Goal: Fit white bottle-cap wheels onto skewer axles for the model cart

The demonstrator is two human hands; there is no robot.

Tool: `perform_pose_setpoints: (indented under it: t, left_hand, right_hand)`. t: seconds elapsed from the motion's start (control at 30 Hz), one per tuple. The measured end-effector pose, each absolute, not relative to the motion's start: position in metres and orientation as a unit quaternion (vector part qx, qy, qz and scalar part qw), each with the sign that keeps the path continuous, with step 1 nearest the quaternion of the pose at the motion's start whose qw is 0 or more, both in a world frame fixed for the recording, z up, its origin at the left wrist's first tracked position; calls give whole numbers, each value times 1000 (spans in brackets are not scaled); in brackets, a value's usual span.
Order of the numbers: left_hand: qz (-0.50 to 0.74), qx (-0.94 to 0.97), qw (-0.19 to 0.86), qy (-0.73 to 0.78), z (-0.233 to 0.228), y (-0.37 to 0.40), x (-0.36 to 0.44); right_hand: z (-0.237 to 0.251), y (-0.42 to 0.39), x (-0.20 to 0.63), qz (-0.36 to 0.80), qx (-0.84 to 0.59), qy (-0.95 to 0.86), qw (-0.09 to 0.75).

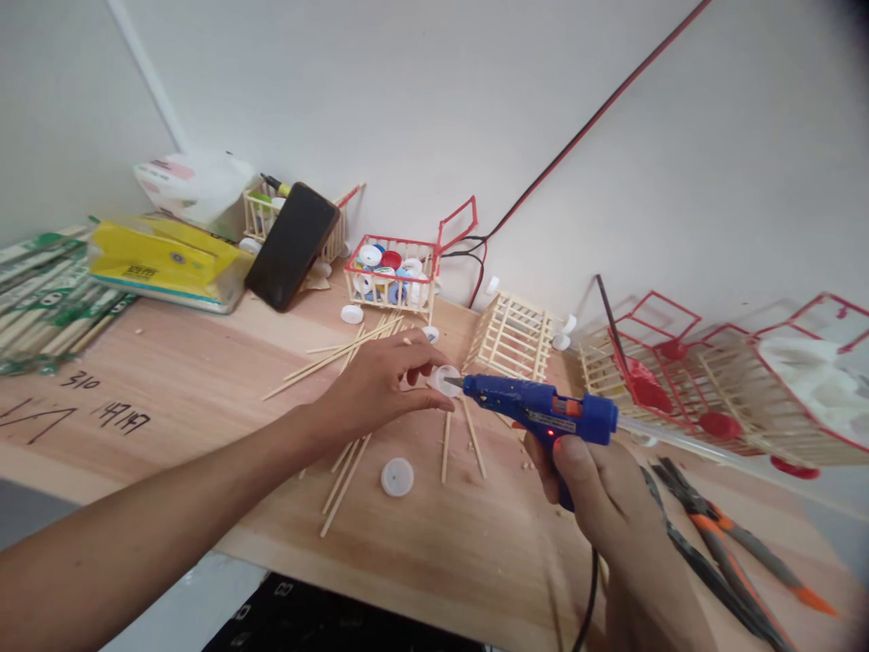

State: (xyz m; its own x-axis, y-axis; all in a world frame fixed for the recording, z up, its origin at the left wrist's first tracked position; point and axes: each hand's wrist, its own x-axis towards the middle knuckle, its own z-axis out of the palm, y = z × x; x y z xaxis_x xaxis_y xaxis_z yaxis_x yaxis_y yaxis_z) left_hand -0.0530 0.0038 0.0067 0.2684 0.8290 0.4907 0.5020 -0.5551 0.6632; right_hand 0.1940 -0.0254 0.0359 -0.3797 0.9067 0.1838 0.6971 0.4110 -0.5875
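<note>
Between the thumb and fingers of my left hand [390, 380] is a small white bottle cap [446, 380]. My right hand [601, 489] is wrapped round the grip of a blue glue gun [536, 406], which has a red light on its side and a clear glue stick [679, 441] out of its back. The gun's nozzle meets the cap, or nearly so; I cannot tell if they touch. Another white cap [397, 477] lies flat on the wooden table below. Thin wooden sticks [348, 484] lie scattered under and behind my left hand.
Behind stand a stick cart [390, 272] full of caps and a plain stick frame [512, 337] with white cap wheels. Red-trimmed stick carts [720, 389] and orange-handled pliers [720, 521] are at right. A phone [291, 246], yellow packet [167, 263] and bundled sticks [54, 299] are at left.
</note>
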Motion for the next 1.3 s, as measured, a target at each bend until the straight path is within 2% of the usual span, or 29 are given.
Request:
perform_pose_setpoints:
  t: [0.8,1.1,1.3]
  left_hand:
    - [430,771,186,432,6,5,-52]
    - [423,770,189,440,5,5,-54]
    - [428,769,194,434,5,4,-56]
  right_hand:
    - [40,-23,193,188,-503,-808,244]
    - [37,-24,200,315,-474,-783,252]
    - [46,-26,195,332,-478,-776,243]
